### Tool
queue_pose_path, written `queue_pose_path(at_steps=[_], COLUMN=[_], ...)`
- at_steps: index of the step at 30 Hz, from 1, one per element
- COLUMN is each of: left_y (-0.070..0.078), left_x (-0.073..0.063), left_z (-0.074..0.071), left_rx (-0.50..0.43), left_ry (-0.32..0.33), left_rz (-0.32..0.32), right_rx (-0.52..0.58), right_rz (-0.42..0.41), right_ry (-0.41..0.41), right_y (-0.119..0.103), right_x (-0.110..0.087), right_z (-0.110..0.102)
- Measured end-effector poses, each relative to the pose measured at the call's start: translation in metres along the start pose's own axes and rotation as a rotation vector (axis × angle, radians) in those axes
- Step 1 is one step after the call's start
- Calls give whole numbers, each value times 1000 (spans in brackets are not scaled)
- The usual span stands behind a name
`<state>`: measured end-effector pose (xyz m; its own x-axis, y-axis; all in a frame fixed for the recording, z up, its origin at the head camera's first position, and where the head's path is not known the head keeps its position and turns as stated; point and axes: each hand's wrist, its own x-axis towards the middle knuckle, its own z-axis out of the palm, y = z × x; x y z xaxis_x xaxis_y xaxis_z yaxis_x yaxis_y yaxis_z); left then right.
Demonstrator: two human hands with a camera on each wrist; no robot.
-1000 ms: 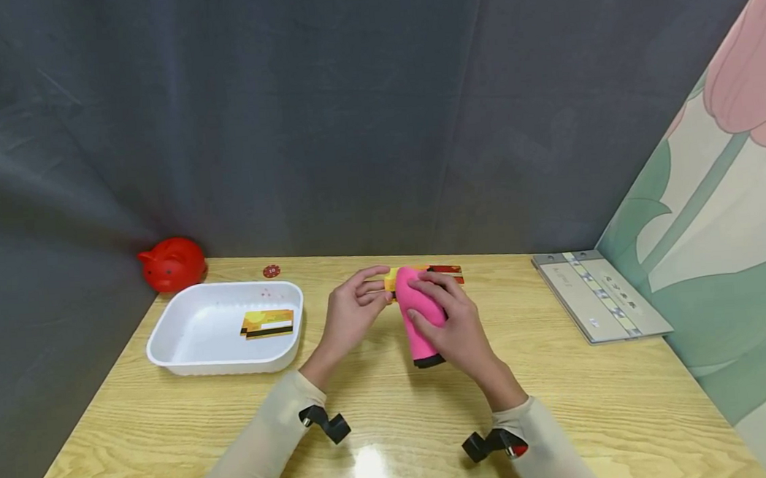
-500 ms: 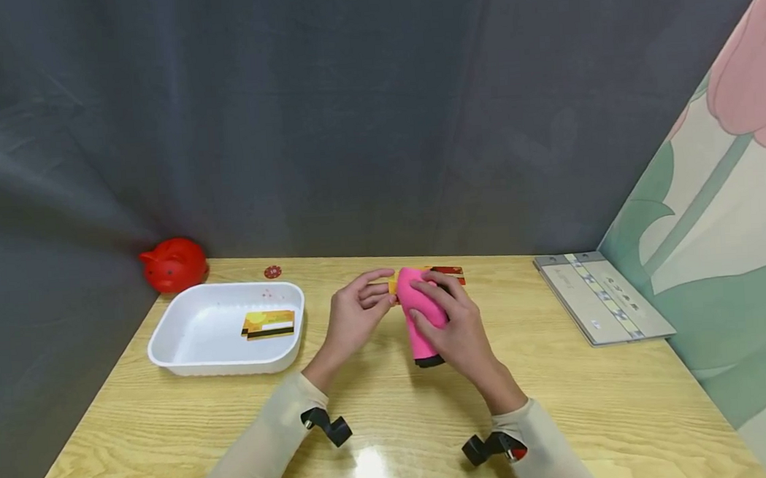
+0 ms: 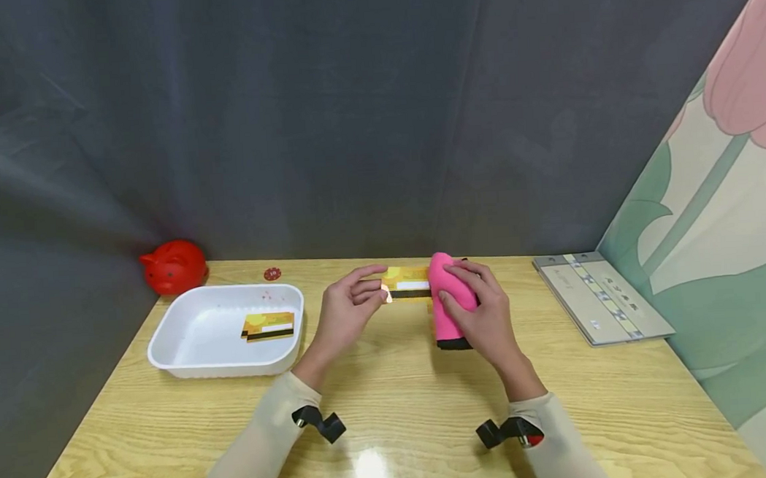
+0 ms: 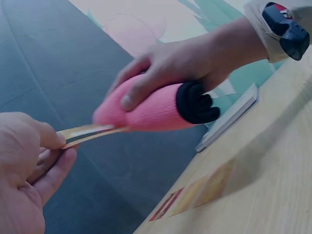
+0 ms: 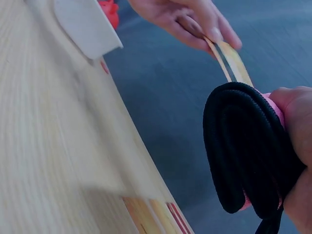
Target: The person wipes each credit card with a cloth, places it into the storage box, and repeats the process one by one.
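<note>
Pinching the left end of a thin gold card with a black stripe (image 3: pixel 407 284), your left hand (image 3: pixel 346 307) has thumb and fingertips drawn together at its edge, while your right hand (image 3: pixel 482 310) curls round a folded pink cloth with black trim (image 3: pixel 452 311) that hides the card's right end. The card is off the surface, between your two hands, and looks slightly bowed in the left wrist view. That bow seems the likeliest source of trouble: more sideways push from the cloth could crease the card or spring it out of so small a pinch. Too tight a squeeze of the cloth could also drag it from your left fingers. If dropped, it would probably land on the pale wooden surface (image 3: pixel 379 385), near the flat gold and red cards (image 4: pixel 185 199) lying there; you cannot count those for certain.

Your white plastic tray with rounded corners (image 3: pixel 220 367) stands to the left of your left hand and holds gold cards with black stripes (image 3: pixel 268 323), flat near its right wall, apparently two overlapping. Your red piggy bank (image 3: pixel 174 268) stands by the tray's far left corner; you cannot tell whether anything is inside.
</note>
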<state>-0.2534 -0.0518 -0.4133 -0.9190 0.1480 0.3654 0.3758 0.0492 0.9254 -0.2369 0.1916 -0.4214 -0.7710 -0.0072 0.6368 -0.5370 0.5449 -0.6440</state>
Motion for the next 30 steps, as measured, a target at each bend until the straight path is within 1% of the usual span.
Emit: queue_pose_path(at_steps=[3, 6, 12, 15, 18, 21, 25, 28, 30], left_y=[2, 4, 10, 12, 14, 15, 10, 6, 3], left_x=[3, 5, 6, 3, -2, -8, -14, -21, -26], left_z=[-7, -16, -35, -48, -68, -92, -126, -150, -165], left_rx=[-7, -11, 47, 78, 115, 172, 257, 292, 298], left_ry=[29, 42, 66, 69, 84, 112, 149, 178, 197], left_rz=[-11, -14, -6, -14, -38, -74, -121, -168, -205], right_rx=[-7, -3, 31, 37, 27, 13, 8, 7, 7], right_rz=[47, 78, 91, 104, 120, 132, 142, 140, 136], right_ry=[9, 14, 15, 27, 27, 14, 16, 19, 17], right_y=[4, 6, 7, 7, 8, 8, 8, 8, 7], right_x=[3, 4, 8, 9, 8, 8, 8, 8, 8], right_z=[-5, -10, -14, -16, -19, -20, -21, -21, -20])
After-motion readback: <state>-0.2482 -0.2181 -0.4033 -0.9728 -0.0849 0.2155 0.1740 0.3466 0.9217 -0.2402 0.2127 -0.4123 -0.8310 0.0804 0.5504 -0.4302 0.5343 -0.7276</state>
